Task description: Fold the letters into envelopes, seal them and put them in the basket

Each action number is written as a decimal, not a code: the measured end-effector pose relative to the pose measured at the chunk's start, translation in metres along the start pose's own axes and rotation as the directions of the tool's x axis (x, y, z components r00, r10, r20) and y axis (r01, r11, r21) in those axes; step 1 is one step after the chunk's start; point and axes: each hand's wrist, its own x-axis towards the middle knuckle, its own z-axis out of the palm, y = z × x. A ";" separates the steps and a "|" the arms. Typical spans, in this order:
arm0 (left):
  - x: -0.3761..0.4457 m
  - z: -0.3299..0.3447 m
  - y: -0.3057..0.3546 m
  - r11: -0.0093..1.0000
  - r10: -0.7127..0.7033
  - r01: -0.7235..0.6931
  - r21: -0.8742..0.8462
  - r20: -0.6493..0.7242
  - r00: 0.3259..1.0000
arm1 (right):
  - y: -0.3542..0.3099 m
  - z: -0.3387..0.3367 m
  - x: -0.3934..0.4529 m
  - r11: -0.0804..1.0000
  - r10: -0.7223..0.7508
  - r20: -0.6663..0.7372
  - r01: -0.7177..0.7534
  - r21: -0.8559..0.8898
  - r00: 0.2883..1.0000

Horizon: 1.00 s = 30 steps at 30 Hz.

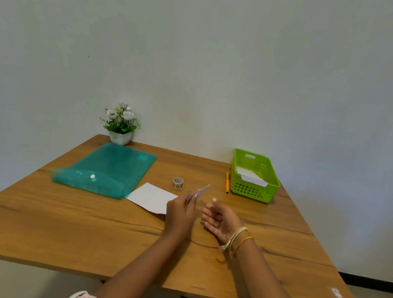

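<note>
Holding a thin, blurred envelope (200, 192) above the worktop (87, 229), our left hand (179, 217) has its fingers curled round the lower end, so the envelope points up and away toward the basket (255, 190). Our right hand (220, 219) hangs just beside it, palm turned up, fingers loosely bent and grasping nothing; string and bead bracelets (235, 241) circle that wrist. A white sheet of paper (150, 196) lies flat on the worktop, partly hidden behind our left hand, its far corner touching the edge of a teal plastic folder (107, 169). A small roll of tape (177, 183) stands just beyond the sheet. The green basket sits at the far right, with white envelopes (251, 177) already inside, and an orange pen (227, 182) lies just beside its left wall. A potted plant with white flowers (120, 123) stands at the far edge against the wall.
</note>
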 end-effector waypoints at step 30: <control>0.064 -0.065 -0.036 0.806 -0.592 0.571 -0.158 -0.161 0.790 | -0.001 -0.027 0.010 0.802 -0.407 -0.397 0.113 -0.587 0.823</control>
